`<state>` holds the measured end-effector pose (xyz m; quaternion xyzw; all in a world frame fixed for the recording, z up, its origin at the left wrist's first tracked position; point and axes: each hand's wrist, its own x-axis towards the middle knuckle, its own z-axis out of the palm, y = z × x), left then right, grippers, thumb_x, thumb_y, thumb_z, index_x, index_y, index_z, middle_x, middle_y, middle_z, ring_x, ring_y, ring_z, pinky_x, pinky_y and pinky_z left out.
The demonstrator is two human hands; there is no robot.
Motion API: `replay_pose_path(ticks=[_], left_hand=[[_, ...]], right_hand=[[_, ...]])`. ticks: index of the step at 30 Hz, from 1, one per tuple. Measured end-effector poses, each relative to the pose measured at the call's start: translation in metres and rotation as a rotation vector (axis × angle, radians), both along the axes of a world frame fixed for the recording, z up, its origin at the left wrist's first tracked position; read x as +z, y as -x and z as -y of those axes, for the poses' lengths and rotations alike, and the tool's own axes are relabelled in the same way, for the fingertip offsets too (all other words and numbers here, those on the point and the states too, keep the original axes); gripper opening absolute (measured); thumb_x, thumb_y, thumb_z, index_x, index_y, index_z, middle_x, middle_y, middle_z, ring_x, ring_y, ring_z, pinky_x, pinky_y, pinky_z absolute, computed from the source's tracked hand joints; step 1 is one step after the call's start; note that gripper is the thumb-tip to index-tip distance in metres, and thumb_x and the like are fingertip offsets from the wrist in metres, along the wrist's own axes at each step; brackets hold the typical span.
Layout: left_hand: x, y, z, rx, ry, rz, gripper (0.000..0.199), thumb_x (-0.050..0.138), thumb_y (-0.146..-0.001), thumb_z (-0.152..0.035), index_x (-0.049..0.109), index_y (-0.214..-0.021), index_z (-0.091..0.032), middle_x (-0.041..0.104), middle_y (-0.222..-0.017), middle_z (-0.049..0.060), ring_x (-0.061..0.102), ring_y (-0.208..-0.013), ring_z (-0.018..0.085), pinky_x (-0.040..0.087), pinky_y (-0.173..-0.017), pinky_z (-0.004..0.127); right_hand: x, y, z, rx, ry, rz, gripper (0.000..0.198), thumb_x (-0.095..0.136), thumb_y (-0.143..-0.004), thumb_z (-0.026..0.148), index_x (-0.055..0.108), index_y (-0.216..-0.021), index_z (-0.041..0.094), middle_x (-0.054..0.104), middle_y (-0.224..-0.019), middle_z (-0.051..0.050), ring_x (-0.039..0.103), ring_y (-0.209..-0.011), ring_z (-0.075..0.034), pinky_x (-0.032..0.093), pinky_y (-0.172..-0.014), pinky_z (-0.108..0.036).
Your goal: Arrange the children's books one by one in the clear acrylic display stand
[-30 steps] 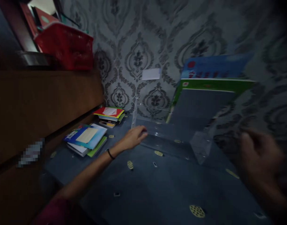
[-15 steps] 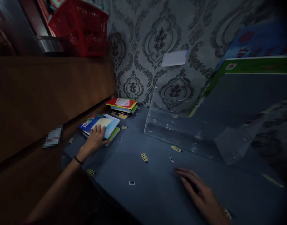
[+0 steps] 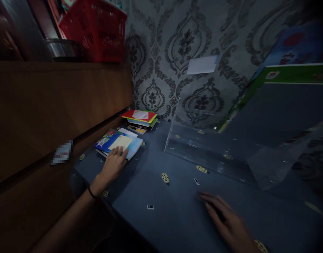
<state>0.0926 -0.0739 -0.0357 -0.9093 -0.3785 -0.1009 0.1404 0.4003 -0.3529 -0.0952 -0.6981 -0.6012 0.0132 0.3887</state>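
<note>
My left hand [image 3: 114,164] is at the near edge of a blue book [image 3: 136,144] with a pale yellow label on its cover. Its fingers lie on top of the cover and the thumb is hidden at the book's edge. Under and behind that book, part of a white page or cover [image 3: 128,132] shows. My right hand [image 3: 226,218] rests low over the blue tablecloth [image 3: 174,207], holding nothing, with thumb and fingers apart.
Another stack of books with a red one on top [image 3: 139,115] sits by the wall. A clear plastic stand [image 3: 193,151] holds a large green-and-blue book [image 3: 285,73] at the right. A red basket [image 3: 103,35] and a metal bowl [image 3: 62,49] stand on the wooden ledge [image 3: 61,95].
My left hand has drawn the blue book a little to the right and towards me, uncovering the white one behind. My right hand has barely moved. The view has shifted slightly.
</note>
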Motion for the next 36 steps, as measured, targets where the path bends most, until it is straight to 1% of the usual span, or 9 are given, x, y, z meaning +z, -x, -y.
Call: replay_pose_path(ticks=[5,9,13,18,22,26,28,32,36], left_hand=[[0.007,-0.029,0.064,-0.244,-0.025,-0.026,0.036,0.055,-0.095,-0.02,0.057,-0.131,-0.016,0.063,-0.135,0.016,0.058,-0.127,0.031,0.048,-0.104,0.046],[0.011,-0.058,0.112,-0.392,0.079,-0.066,0.01,0.059,-0.095,-0.023,0.064,-0.102,-0.017,0.073,-0.104,0.009,0.07,-0.099,0.025,0.056,-0.085,0.038],[0.009,-0.075,0.143,-0.496,0.167,-0.062,0.019,0.063,-0.095,-0.036,0.062,-0.092,-0.017,0.072,-0.084,0.005,0.07,-0.081,0.022,0.056,-0.072,0.034],[0.011,-0.083,0.161,-0.606,0.21,-0.021,0.033,0.06,-0.093,-0.05,0.062,-0.096,-0.017,0.072,-0.088,0.005,0.07,-0.084,0.023,0.057,-0.074,0.035],[0.017,-0.078,0.134,-0.697,0.33,0.051,0.057,0.062,-0.081,-0.07,0.064,-0.105,-0.018,0.072,-0.105,0.008,0.067,-0.102,0.026,0.055,-0.089,0.041],[0.026,-0.05,0.059,-0.516,0.355,0.179,0.059,0.053,-0.091,-0.065,0.056,-0.133,-0.024,0.054,-0.146,0.013,0.05,-0.134,0.03,0.043,-0.11,0.047],[0.03,-0.031,0.02,-0.306,0.291,0.241,0.045,0.043,-0.1,-0.051,0.056,-0.134,-0.024,0.053,-0.147,0.013,0.05,-0.135,0.029,0.041,-0.111,0.048],[0.028,0.001,-0.024,0.159,0.119,0.213,0.059,0.061,-0.089,-0.045,0.048,-0.138,-0.015,0.053,-0.141,0.025,0.05,-0.131,0.042,0.043,-0.102,0.059],[0.033,0.02,-0.049,0.107,0.387,0.375,0.049,0.057,-0.085,-0.034,0.052,-0.131,-0.016,0.065,-0.123,0.014,0.064,-0.11,0.03,0.053,-0.09,0.042]], right_hand=[[0.002,0.03,-0.021,0.096,-0.011,0.184,0.043,0.051,-0.099,0.039,0.052,-0.141,0.029,0.059,-0.142,-0.01,0.059,-0.129,-0.028,0.056,-0.102,-0.045],[0.002,0.045,-0.035,0.172,-0.02,0.262,0.059,0.054,-0.098,0.032,0.034,-0.154,0.029,0.048,-0.153,-0.011,0.048,-0.14,-0.028,0.049,-0.11,-0.049],[-0.007,0.037,-0.03,0.245,-0.02,0.254,0.052,0.05,-0.098,0.023,0.045,-0.149,0.032,0.061,-0.141,-0.009,0.055,-0.133,-0.026,0.049,-0.108,-0.049],[-0.01,0.024,-0.016,0.23,-0.007,0.264,0.041,0.047,-0.097,0.017,0.061,-0.134,0.027,0.063,-0.138,-0.01,0.057,-0.131,-0.026,0.052,-0.103,-0.049],[-0.004,0.024,-0.011,0.232,0.014,0.308,0.038,0.046,-0.099,0.02,0.062,-0.134,0.026,0.064,-0.137,-0.011,0.059,-0.129,-0.027,0.054,-0.101,-0.049],[-0.003,0.026,-0.01,0.209,0.012,0.27,0.035,0.048,-0.102,0.028,0.063,-0.133,0.029,0.066,-0.134,-0.009,0.061,-0.126,-0.025,0.054,-0.101,-0.048],[-0.004,0.027,-0.01,0.209,-0.006,0.278,0.033,0.048,-0.102,0.03,0.064,-0.131,0.03,0.067,-0.132,-0.009,0.062,-0.125,-0.025,0.056,-0.099,-0.048],[-0.005,0.028,-0.012,0.238,-0.003,0.336,0.032,0.046,-0.103,0.03,0.067,-0.127,0.03,0.068,-0.131,-0.01,0.063,-0.123,-0.027,0.058,-0.094,-0.048],[-0.006,0.028,-0.012,0.233,-0.004,0.366,0.033,0.048,-0.102,0.029,0.065,-0.13,0.032,0.068,-0.131,-0.008,0.061,-0.126,-0.026,0.056,-0.096,-0.047]])
